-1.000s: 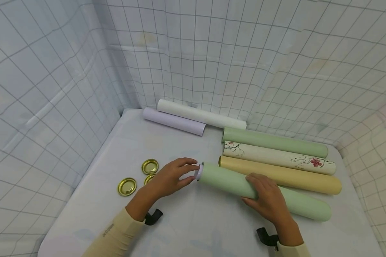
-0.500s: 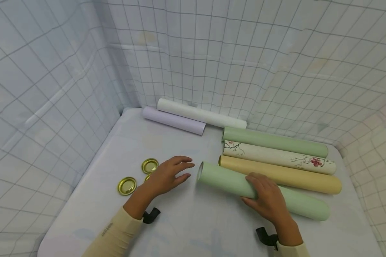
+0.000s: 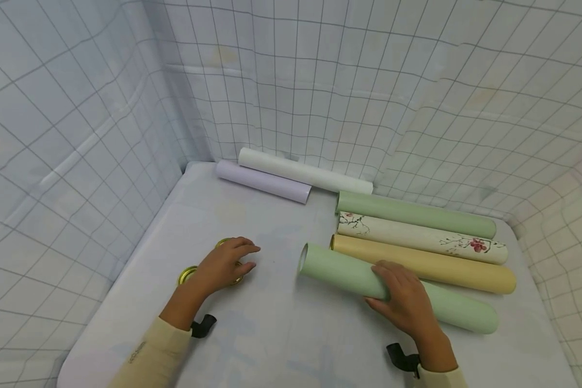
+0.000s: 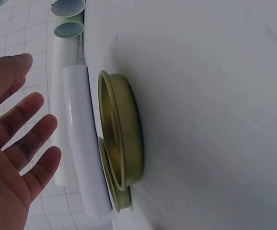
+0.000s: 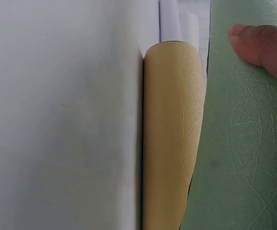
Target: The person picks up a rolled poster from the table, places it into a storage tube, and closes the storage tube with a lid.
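Note:
My right hand (image 3: 403,296) grips a light green textured tube (image 3: 339,269) around its middle, thumb on the near side. The tube's left end is an open round mouth, raised off the table; its right half slopes down to the right. In the right wrist view, the thumb (image 5: 260,45) lies along the green surface. My left hand (image 3: 223,265) hovers over the round gold metal lids (image 4: 129,129), fingers spread and loosely bent, holding nothing. It partly hides the lids in the head view; one lid (image 3: 185,274) shows by the wrist.
Behind the held tube lie a tan roll (image 3: 417,263), a floral roll (image 3: 407,237) and another green roll (image 3: 417,213). At the back left are a lilac roll (image 3: 264,182) and a white roll (image 3: 305,171), close to the grid-patterned cloth wall (image 3: 320,81).
My left hand has drawn away from the green tube's mouth, moving left to over the lids. The lilac rim at that mouth no longer shows. My right hand keeps its grip.

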`<state>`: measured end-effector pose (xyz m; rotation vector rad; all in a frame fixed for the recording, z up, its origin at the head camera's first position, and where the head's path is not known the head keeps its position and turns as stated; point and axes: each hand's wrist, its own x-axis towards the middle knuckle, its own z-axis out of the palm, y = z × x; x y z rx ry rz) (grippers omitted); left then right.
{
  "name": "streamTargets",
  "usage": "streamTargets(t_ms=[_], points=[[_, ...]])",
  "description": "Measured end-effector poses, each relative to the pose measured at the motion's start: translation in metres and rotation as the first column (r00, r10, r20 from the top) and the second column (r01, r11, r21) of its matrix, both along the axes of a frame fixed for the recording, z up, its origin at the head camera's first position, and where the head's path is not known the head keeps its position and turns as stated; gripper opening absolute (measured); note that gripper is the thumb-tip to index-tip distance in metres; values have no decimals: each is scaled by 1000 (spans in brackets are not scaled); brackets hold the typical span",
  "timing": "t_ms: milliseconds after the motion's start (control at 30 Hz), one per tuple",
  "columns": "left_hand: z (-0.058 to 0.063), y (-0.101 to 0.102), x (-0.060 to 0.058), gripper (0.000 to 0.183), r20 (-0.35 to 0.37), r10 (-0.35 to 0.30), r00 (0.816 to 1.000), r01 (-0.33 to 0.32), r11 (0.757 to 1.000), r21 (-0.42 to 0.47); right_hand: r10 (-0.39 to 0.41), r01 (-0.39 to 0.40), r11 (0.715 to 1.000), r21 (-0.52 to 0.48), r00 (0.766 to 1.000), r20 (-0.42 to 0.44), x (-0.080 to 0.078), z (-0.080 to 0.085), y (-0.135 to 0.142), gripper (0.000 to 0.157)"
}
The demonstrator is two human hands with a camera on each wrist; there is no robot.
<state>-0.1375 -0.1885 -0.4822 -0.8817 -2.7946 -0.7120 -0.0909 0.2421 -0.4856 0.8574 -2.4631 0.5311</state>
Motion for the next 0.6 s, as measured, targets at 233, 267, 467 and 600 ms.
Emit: streamTargets(t_ms=[233, 267, 467, 600], points=[[-4, -21, 11, 38, 143, 33, 989, -28, 999, -36, 11, -11, 1000, -4, 1000, -15, -2, -1, 0, 69], [-4, -23, 12, 39, 160, 35, 986, -29, 999, -41, 8, -8, 1000, -1, 1000, -16, -2, -1, 1, 69], [-11, -30, 18, 48, 218, 59, 974, -38, 994, -98, 3, -3, 1000, 0, 1000, -7, -1, 0, 1, 70], [-14, -30, 21, 51, 230, 76, 970, -51, 992, -111, 11, -11, 1000, -6, 1000, -6, -1, -2, 1, 70]])
